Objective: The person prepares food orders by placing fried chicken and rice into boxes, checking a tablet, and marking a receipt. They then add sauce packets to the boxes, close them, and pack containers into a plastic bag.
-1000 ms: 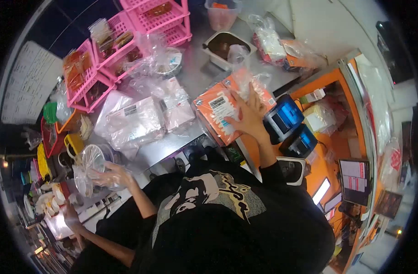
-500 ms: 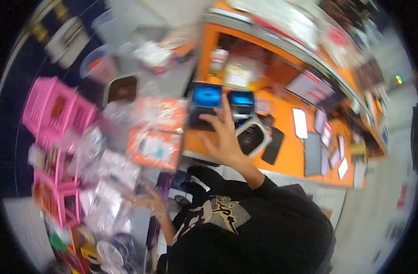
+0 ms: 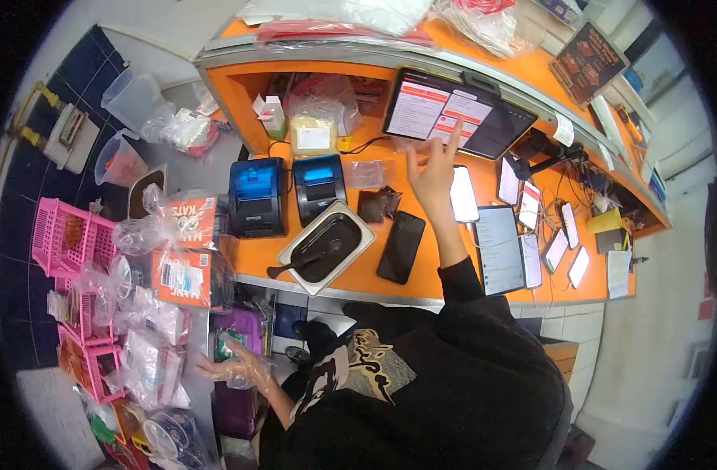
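Note:
My right hand (image 3: 435,182) is raised over the orange counter, index finger stretched out to the lit screen of a tablet (image 3: 499,129) on a stand. The fingertip overlaps a red button on that screen, and the other fingers are loosely bent and apart. Below this hand lie a phone with a white screen (image 3: 464,196) and a black phone (image 3: 401,249). My left hand (image 3: 239,368), in a clear plastic glove, is low at the left beside the grey worktop's edge. Its fingers are spread with nothing in them. A purple container (image 3: 237,411) is beneath it.
Two label printers (image 3: 256,213) stand on the counter near a metal pan (image 3: 360,243) of dark sauce with a black spoon. Bagged orange packages (image 3: 182,274) and pink baskets (image 3: 72,235) crowd the left worktop. Several phones, cables and a larger tablet (image 3: 499,251) lie at right.
My right hand has moved from over the printers to the tablet screen at the right. My left hand sits lower and further left in view. The head view has turned and sharpened.

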`<state>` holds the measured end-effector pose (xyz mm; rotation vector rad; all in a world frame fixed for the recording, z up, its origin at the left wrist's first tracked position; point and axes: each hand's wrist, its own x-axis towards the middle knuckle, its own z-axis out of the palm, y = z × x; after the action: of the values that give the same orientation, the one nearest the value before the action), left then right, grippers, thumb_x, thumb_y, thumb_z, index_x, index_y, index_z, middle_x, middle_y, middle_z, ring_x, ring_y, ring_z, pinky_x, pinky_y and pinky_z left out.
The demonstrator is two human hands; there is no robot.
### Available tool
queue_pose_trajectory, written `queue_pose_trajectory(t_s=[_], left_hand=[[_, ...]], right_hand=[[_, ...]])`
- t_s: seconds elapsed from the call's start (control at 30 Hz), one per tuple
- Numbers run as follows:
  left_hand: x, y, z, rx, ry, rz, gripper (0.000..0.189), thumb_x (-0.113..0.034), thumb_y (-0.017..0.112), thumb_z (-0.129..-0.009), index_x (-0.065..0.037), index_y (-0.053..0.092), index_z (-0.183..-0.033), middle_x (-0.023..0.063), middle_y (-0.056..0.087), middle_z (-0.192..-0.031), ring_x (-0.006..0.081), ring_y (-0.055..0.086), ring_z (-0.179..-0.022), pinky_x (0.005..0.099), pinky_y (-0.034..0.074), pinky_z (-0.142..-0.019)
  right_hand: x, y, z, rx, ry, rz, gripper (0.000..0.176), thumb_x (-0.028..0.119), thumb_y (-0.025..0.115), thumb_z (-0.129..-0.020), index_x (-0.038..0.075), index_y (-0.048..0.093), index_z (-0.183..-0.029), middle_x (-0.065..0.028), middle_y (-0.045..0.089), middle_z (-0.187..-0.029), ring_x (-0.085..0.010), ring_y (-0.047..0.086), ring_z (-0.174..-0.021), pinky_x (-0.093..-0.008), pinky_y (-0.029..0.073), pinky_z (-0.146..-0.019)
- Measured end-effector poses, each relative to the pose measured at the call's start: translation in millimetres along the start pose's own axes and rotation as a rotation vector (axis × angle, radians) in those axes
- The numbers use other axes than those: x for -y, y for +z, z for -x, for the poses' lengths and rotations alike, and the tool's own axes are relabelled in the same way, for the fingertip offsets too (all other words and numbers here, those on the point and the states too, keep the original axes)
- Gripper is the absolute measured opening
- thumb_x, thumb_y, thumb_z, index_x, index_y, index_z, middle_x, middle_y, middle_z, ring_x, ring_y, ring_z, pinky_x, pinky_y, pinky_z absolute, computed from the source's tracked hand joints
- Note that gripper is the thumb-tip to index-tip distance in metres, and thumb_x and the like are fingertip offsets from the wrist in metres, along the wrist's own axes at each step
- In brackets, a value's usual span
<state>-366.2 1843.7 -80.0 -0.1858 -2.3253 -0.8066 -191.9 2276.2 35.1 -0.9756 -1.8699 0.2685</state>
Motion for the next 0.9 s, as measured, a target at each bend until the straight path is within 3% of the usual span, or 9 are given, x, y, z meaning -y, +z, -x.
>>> queue_pose_trajectory(t_s=[0.03, 0.1, 0.2, 0.27, 0.37, 0.47, 0.8, 0.83, 0.9], left_hand=[[-15, -4, 11, 0.029, -0.061, -0.100, 0.066, -0.032, 0.063, -0.088, 0.005, 0.031, -0.133, 0.0305, 0.020, -0.139, 0.0413, 0.026, -0.130, 0.0548, 0.026, -0.106], [-22, -9, 28, 0.005, -0.020, -0.118, 0.067, -0.033, 0.063, -0.088, 0.005, 0.030, -0.134, 0.0307, 0.022, -0.138, 0.0417, 0.026, -0.130, 0.0548, 0.026, -0.105], [-20, -7, 43, -0.047, 0.122, -0.083, 0.067, -0.030, 0.063, -0.088, 0.005, 0.029, -0.134, 0.0289, 0.027, -0.136, 0.0406, 0.024, -0.131, 0.0544, 0.027, -0.105], [-39, -20, 43, 0.029, 0.065, -0.191, 0.065, -0.027, 0.064, -0.088, 0.005, 0.029, -0.133, 0.0277, 0.029, -0.135, 0.0399, 0.023, -0.132, 0.0540, 0.027, -0.106], [-48, -16, 38, -0.021, 0.082, -0.156, 0.061, -0.023, 0.065, -0.087, 0.005, 0.031, -0.130, 0.0260, 0.030, -0.135, 0.0395, 0.022, -0.132, 0.0536, 0.028, -0.106], [-54, -10, 31, -0.071, 0.128, -0.022, 0.067, -0.038, 0.060, -0.089, 0.004, 0.029, -0.132, 0.0278, 0.024, -0.135, 0.0412, 0.022, -0.130, 0.0577, 0.022, -0.105], [-67, -18, 38, -0.020, 0.134, 0.020, 0.066, -0.035, 0.062, -0.089, 0.003, 0.028, -0.131, 0.0286, 0.019, -0.138, 0.0398, 0.025, -0.129, 0.0543, 0.025, -0.105], [-56, -12, 41, -0.067, 0.194, 0.015, 0.065, -0.035, 0.062, -0.089, 0.003, 0.028, -0.129, 0.0233, 0.028, -0.128, 0.0337, 0.029, -0.122, 0.0506, 0.027, -0.102], [-44, -1, 49, -0.041, 0.107, 0.074, 0.065, -0.034, 0.062, -0.089, 0.003, 0.027, -0.129, 0.0174, 0.031, -0.117, 0.0287, 0.032, -0.114, 0.0469, 0.028, -0.100]], right_hand=[[-3, -3, 9, 0.074, 0.018, 0.049, 0.024, 0.015, 0.070, -0.080, 0.001, 0.051, -0.084, -0.0341, 0.014, -0.147, -0.0272, 0.066, -0.067, -0.0322, 0.053, -0.056], [-13, -9, 28, 0.236, 0.090, 0.100, 0.025, 0.014, 0.070, -0.079, 0.001, 0.049, -0.083, -0.0342, 0.014, -0.147, -0.0279, 0.065, -0.069, -0.0328, 0.052, -0.054], [-26, -17, 46, 0.235, 0.093, -0.018, 0.026, 0.013, 0.070, -0.079, 0.000, 0.049, -0.084, -0.0332, 0.014, -0.148, -0.0261, 0.064, -0.065, -0.0308, 0.051, -0.053], [-24, -24, 40, 0.194, 0.020, -0.056, 0.025, 0.013, 0.070, -0.079, 0.000, 0.049, -0.084, -0.0325, 0.014, -0.148, -0.0225, 0.061, -0.059, -0.0283, 0.050, -0.052], [-20, -33, 30, 0.182, 0.009, -0.092, 0.024, 0.014, 0.070, -0.080, 0.001, 0.049, -0.083, -0.0322, 0.013, -0.149, -0.0202, 0.060, -0.058, -0.0272, 0.050, -0.053], [-19, -36, 20, 0.165, 0.017, -0.123, 0.024, 0.014, 0.069, -0.080, 0.001, 0.049, -0.084, -0.0318, 0.012, -0.149, -0.0194, 0.060, -0.057, -0.0267, 0.050, -0.053], [-25, -32, 24, 0.102, 0.027, -0.172, 0.024, 0.012, 0.069, -0.079, 0.002, 0.048, -0.084, -0.0325, 0.011, -0.149, -0.0191, 0.061, -0.056, -0.0258, 0.049, -0.052], [-26, -32, 25, 0.093, 0.033, -0.171, 0.024, 0.011, 0.069, -0.079, 0.002, 0.048, -0.084, -0.0327, 0.011, -0.149, -0.0192, 0.061, -0.057, -0.0257, 0.049, -0.052], [-26, -33, 25, 0.071, 0.061, -0.203, 0.022, 0.010, 0.068, -0.078, 0.001, 0.048, -0.082, -0.0347, 0.010, -0.148, -0.0241, 0.062, -0.058, -0.0295, 0.049, -0.050]])
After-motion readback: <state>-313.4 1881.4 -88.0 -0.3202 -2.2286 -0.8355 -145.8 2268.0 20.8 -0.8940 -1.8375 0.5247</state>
